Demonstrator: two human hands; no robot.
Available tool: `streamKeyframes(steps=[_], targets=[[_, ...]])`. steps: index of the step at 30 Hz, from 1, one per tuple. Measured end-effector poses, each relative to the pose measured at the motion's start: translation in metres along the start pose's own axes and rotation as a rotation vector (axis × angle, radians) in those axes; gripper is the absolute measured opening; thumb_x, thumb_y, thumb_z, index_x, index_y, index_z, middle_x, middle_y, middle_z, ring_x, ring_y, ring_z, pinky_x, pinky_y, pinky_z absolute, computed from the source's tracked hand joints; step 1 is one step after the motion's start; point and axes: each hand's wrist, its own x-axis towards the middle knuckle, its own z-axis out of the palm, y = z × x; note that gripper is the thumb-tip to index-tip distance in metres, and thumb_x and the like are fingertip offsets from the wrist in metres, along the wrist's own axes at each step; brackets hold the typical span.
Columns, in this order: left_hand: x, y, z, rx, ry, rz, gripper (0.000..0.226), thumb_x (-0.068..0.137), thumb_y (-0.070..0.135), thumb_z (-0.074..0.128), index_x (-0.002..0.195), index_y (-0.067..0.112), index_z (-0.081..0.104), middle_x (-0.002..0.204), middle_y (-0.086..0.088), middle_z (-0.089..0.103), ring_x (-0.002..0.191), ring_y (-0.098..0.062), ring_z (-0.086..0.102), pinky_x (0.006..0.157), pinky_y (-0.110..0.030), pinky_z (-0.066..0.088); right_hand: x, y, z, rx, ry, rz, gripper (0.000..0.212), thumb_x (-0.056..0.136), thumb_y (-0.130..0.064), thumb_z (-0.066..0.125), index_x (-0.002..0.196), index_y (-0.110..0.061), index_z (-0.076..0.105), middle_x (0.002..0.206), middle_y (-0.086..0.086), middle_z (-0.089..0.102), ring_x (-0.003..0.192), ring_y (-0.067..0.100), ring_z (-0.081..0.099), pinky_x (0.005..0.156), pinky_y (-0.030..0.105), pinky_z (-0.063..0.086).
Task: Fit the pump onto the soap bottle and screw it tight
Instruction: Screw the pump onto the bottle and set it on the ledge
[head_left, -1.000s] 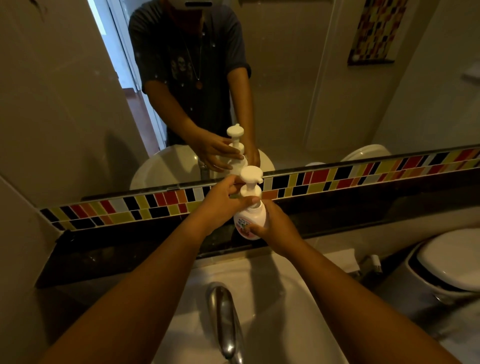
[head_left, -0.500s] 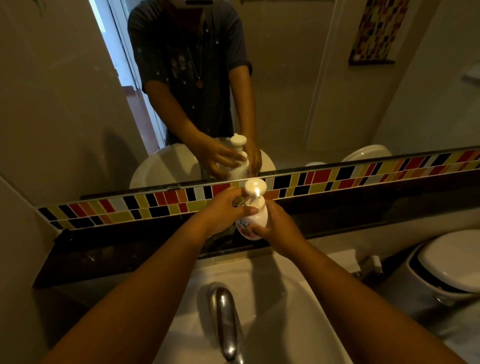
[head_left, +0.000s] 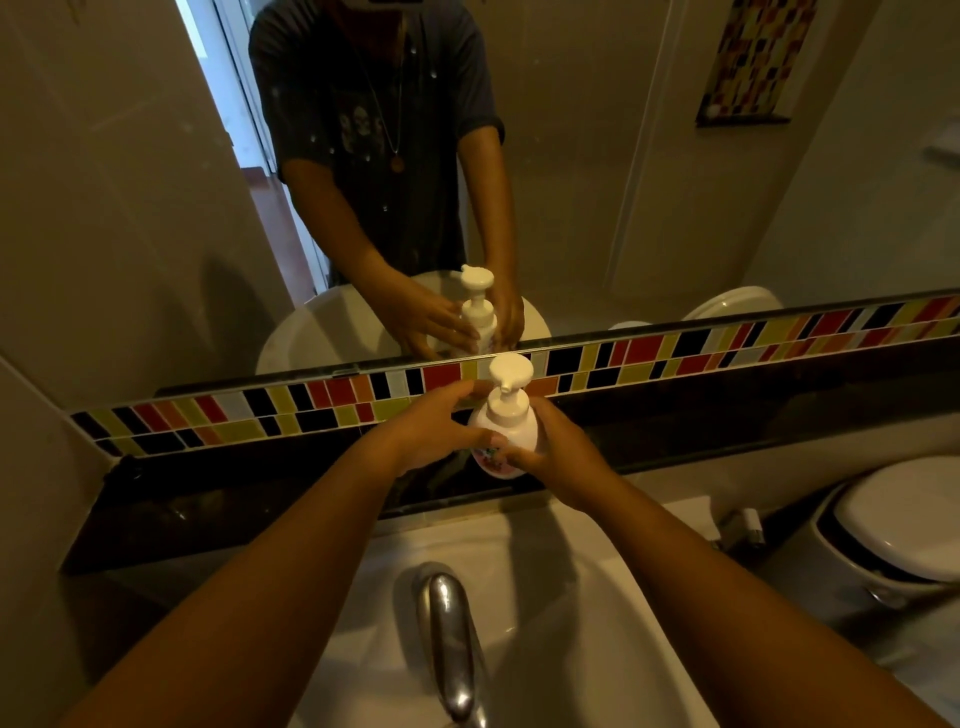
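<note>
Plainly, the soap bottle (head_left: 501, 441) stands upright on the dark ledge (head_left: 727, 431) behind the basin (head_left: 597, 597), under the strip of coloured tiles (head_left: 675, 353), with the pump (head_left: 509, 387) already seated on its neck. The left hand (head_left: 431, 431) curls around the bottle's near left side, its fingertips pressed to the body low down, while the right hand (head_left: 563, 452) cups the right side with the thumb laid across the printed label; neither hand is on the pump collar at this moment, though how firmly either presses cannot be told. The bottle looks like light, thin plastic, probably smooth and a little slippery, and likely to dent if squeezed hard. It would be best steadied around its broad belly, with the turning done at the wide collar rather than at the slim stem or flat head, which could bend or press down. By count there is one bottle, one pump, one tap (head_left: 449, 639) over one basin, and one white toilet lid (head_left: 904, 514) at the right; the mirror (head_left: 597, 156) merely doubles the bottle, pump and hands.
</note>
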Motion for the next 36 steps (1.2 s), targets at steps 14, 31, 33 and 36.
streamKeyframes(steps=[14,31,33,36], targets=[[-0.031,-0.030,-0.021,0.020,0.032,-0.059,0.074,0.070,0.018,0.085,0.135,0.024,0.050,0.132,0.002,0.060,0.118,-0.017,0.058,0.096,-0.039,0.051,0.019,-0.038,-0.013,-0.108,-0.352,-0.011,0.067,0.076,-0.023,0.074,0.134,-0.036,0.044,0.139,-0.007,0.052,0.127,0.018,0.047,0.105,0.045,0.042],[-0.043,-0.061,-0.010,-0.209,0.188,-0.115,0.068,0.069,0.015,0.085,0.129,0.025,0.054,0.128,-0.002,0.063,0.115,-0.022,0.063,0.095,-0.049,0.054,-0.002,-0.033,0.045,-0.036,0.086,-0.165,0.045,0.078,-0.023,0.072,0.121,-0.020,0.058,0.126,0.003,0.062,0.117,0.020,0.056,0.097,0.042,0.050],[-0.042,-0.062,-0.010,-0.201,0.186,-0.103,0.068,0.069,0.016,0.085,0.129,0.025,0.054,0.129,-0.001,0.062,0.116,-0.021,0.062,0.096,-0.049,0.053,-0.006,-0.028,0.044,-0.058,0.104,-0.173,0.042,0.079,-0.023,0.071,0.120,-0.019,0.059,0.124,0.005,0.062,0.116,0.022,0.056,0.097,0.042,0.050],[-0.042,-0.062,-0.009,-0.191,0.189,-0.096,0.067,0.071,0.015,0.083,0.129,0.025,0.052,0.131,-0.001,0.061,0.117,-0.022,0.060,0.097,-0.048,0.052,-0.008,-0.025,0.042,-0.097,0.132,-0.184,0.041,0.078,-0.025,0.073,0.115,-0.017,0.059,0.121,0.006,0.061,0.115,0.024,0.056,0.096,0.045,0.051]])
